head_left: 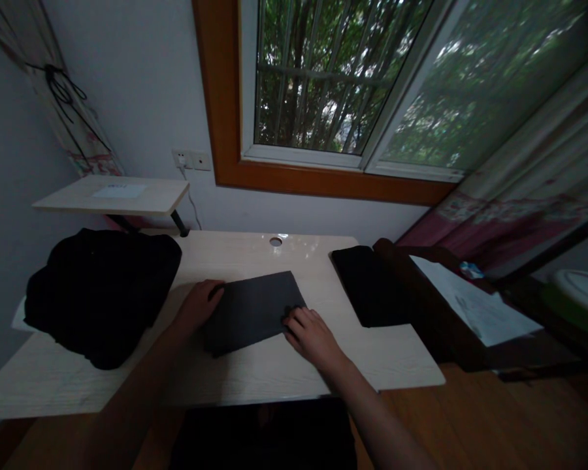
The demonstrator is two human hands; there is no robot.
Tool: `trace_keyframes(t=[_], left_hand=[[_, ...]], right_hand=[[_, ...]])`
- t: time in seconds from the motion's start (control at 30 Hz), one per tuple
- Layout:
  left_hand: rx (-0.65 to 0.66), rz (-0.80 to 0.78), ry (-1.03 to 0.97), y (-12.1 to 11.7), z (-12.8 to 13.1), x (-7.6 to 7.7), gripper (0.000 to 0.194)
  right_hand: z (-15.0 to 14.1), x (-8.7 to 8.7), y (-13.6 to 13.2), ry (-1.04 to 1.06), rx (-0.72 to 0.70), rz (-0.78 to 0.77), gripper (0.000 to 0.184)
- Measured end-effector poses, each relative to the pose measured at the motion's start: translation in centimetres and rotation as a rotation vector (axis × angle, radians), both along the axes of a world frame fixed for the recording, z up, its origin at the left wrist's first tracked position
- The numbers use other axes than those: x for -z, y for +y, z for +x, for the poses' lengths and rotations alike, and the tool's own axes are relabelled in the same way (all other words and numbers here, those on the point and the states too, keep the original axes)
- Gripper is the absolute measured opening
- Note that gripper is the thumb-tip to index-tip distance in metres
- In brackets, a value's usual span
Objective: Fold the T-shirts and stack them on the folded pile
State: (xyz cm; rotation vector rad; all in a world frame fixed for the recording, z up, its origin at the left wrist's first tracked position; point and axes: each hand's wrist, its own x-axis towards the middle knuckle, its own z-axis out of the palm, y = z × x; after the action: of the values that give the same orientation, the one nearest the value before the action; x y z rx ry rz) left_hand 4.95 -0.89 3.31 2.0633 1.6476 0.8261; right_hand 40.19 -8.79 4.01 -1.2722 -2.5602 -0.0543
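A flat dark-grey rectangular piece (255, 310), whose kind I cannot make out, lies slightly turned on the pale wooden desk (304, 378). My left hand (198, 305) is closed on its left edge, the thumb on top and the other fingers partly hidden. At the right edge, the bent fingers of my right hand (311, 334) close on its side, where a small dark bunched patch shows by the fingertips. Dimness hides the finer detail of both grips.
A heap of black cloth (102, 294) lies on the desk's left side, near a small raised shelf (112, 194) with a paper on it. To the right rests a flat black item (372, 287). Beyond the desk's right end are papers (475, 303) on dark furniture. A window stands behind.
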Motion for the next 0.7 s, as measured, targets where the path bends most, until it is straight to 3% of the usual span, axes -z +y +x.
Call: trace_keyframes(t=[0.23,0.4,0.57,0.7], left_hand=[[0.035,-0.069,-0.038,-3.6,0.8,-1.1,0.029],[0.085,-0.157,-0.112,-6.6,3.5,-1.2,0.021],[0.230,-0.257,-0.230,-9.3,7.3,-1.3,0.017],[0.345,-0.356,-0.353,-9.9,8.5,-0.9,0.019]], right_hand=[[1.6,0.4,3.1,0.049,0.245,0.001,0.024],[2.1,0.7,6.2,0.200,0.420,-0.098,0.030],[2.0,0.4,8.4,0.515,0.430,-0.260,0.036],[2.2,-0.3,8.9,0.724,0.416,-0.374,0.037]])
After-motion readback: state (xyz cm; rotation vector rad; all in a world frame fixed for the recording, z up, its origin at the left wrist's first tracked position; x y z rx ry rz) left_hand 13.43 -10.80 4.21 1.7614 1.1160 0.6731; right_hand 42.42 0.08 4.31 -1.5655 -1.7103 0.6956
